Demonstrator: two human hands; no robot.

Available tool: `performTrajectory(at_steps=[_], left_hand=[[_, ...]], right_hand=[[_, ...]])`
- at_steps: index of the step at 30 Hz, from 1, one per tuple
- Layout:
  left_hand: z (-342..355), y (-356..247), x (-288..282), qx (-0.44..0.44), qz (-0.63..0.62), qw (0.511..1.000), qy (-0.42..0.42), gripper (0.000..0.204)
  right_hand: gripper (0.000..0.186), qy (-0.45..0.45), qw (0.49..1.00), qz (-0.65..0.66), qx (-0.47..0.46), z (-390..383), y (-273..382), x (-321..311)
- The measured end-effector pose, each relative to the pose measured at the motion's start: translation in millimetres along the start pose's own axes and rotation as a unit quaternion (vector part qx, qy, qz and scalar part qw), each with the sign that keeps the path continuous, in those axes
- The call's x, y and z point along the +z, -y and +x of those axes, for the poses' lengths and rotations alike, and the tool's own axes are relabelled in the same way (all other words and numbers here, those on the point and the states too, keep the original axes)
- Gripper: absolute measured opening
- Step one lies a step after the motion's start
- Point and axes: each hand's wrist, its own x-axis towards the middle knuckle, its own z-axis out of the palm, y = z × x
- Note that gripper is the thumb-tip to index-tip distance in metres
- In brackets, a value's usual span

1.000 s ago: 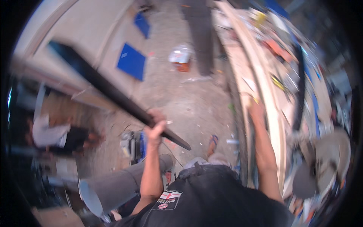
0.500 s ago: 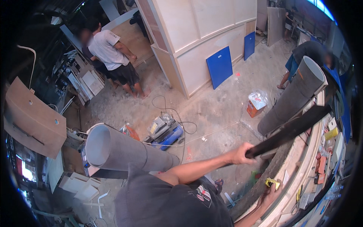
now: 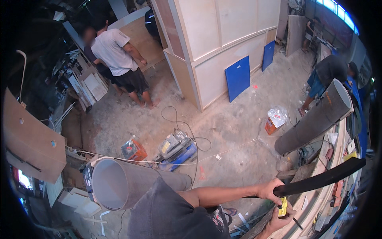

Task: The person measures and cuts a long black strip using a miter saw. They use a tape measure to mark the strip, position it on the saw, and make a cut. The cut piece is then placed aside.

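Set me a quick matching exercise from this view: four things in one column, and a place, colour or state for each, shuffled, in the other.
Column one
1. Dark bar
2. Small yellow tool
3. Nearer blue panel
4. Machine

Column two
A. Leaning against the pale partition
B. Grey and blue, on the floor
C. Long, gripped by the left hand
D. Held in the right hand

Right pairs: 1-C, 2-D, 3-A, 4-B.

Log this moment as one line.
left hand: holds black bar | right hand: holds tape measure | hands: close together
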Motion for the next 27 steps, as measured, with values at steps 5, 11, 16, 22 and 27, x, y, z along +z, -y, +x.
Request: performTrajectory(at_steps=[5,11,16,22,27], left_hand=[[-7,11,-8,-0.005,-0.035,0.999,-0.025,0.042],[-10,-6,-23,-0.011,0.095,0.984,-0.148,0.046],[7,-88,-69,0.074,0.017,0.984,-0.162,0.022],[15,-157,-99,0.074,-0.047,0.966,-0.244,0.020],[10,-123,-68,0.099,-0.089,0.948,-0.291,0.068]], right_hand=[[0.071,0.051,0.997,-0.048,0.013,-2,21,12],[0.074,0.180,0.977,-0.118,-0.006,-10,35,-12],[0.072,0.220,0.967,-0.071,0.106,-82,2,-69],[0.047,0.210,0.919,0.033,0.332,-216,-26,-130],[0.051,0.124,0.928,0.067,0.344,-245,-28,-122]])
